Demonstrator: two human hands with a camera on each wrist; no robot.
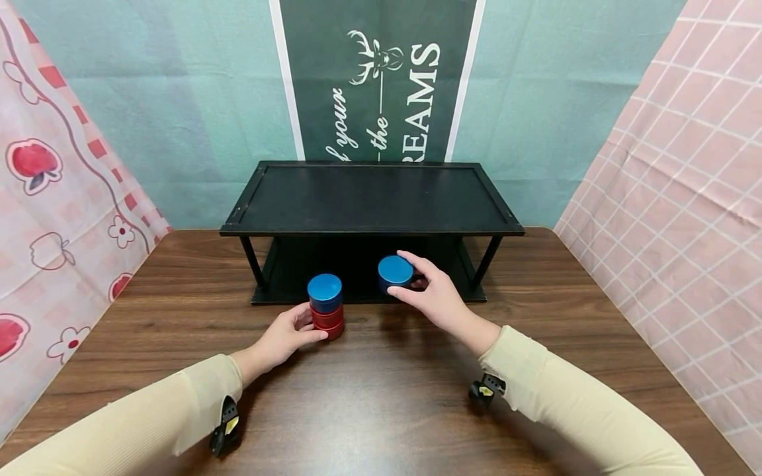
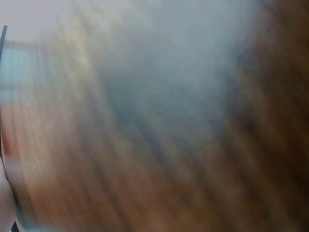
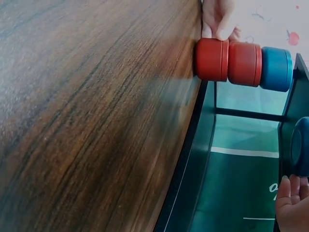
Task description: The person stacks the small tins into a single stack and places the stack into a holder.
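Two red tins, the lower red tin (image 1: 335, 330) and the upper red tin (image 3: 244, 64), stand stacked on the table with a blue tin (image 1: 325, 294) on top. My left hand (image 1: 282, 338) holds the stack low from the left, thumb in front and fingers around the far side. To the right, my right hand (image 1: 439, 299) grips a second blue tin (image 1: 395, 272) between thumb and fingers. In the right wrist view this tin is held off the table, at about the height of the stack's top or above. The left wrist view is mostly blurred.
Behind the tins stands a black two-level rack (image 1: 372, 198) with thin legs; its lower shelf (image 1: 357, 264) lies close to the table. The wooden table (image 1: 381, 396) spreads in front. Patterned cloths hang left and right, and a green banner (image 1: 381, 73) hangs at the back.
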